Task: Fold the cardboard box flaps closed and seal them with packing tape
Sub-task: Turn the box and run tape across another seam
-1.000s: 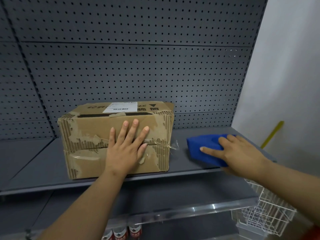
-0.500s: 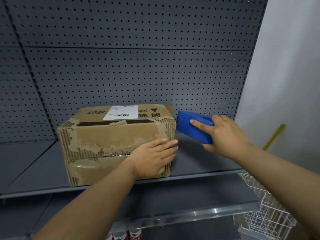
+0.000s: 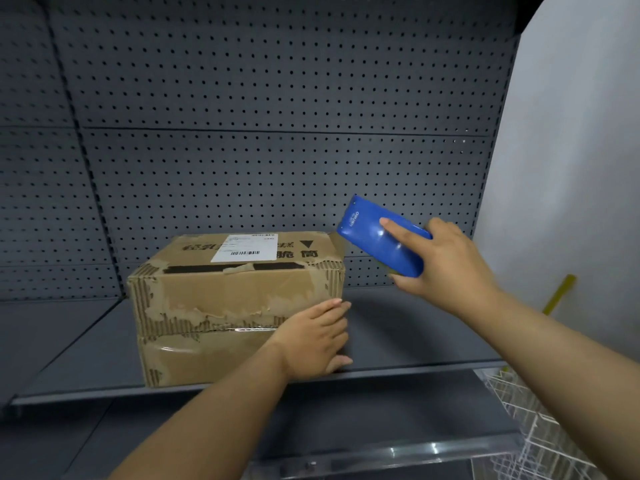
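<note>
A worn brown cardboard box (image 3: 221,306) lies on its side on a grey shelf (image 3: 408,327), its flap seam running across the front face with torn old tape. A white shipping label (image 3: 247,247) is on its top. My left hand (image 3: 317,341) is pressed flat against the box's front right corner, fingers together. My right hand (image 3: 446,261) holds a blue tape dispenser (image 3: 381,235) in the air just right of and above the box's top right corner, index finger laid along it. The tape itself is hidden.
Grey pegboard (image 3: 277,168) backs the shelf. A lower shelf with a clear front rail (image 3: 398,455) sits below. A white wire basket (image 3: 540,431) hangs at the bottom right, and a yellow stick (image 3: 557,294) leans by the white wall.
My right hand lifted the blue dispenser off the shelf and carried it up and left toward the box's top corner. My left hand slid from the middle of the front to the right corner.
</note>
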The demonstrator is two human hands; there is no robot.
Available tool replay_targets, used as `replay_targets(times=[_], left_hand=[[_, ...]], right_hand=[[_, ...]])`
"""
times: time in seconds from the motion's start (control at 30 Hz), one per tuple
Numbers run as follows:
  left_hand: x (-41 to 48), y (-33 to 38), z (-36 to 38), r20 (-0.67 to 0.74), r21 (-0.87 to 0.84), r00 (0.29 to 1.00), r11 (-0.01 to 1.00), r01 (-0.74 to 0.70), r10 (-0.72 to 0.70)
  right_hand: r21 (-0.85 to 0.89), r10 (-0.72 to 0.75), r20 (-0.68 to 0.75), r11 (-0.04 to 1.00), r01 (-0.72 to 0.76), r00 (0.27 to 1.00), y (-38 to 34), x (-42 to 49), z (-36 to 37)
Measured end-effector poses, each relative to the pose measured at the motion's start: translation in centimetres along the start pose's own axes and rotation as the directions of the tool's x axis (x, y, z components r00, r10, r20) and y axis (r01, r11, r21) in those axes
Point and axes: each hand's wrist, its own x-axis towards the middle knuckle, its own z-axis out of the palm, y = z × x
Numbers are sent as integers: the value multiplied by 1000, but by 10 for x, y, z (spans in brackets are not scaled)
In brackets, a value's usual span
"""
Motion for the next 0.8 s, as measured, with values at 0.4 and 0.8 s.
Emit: replay_targets(times=[0.4,0.8], left_hand=[[-32,-141,-163,582,-810,148,-555,187,-800],[-148,-222,-194,622,-754,565,-610,245,-542]], right_hand=[[326,-26,-201,941,92,979,-83,23,-27],[360,-14,-268,926,114,963,-220,56,-23]])
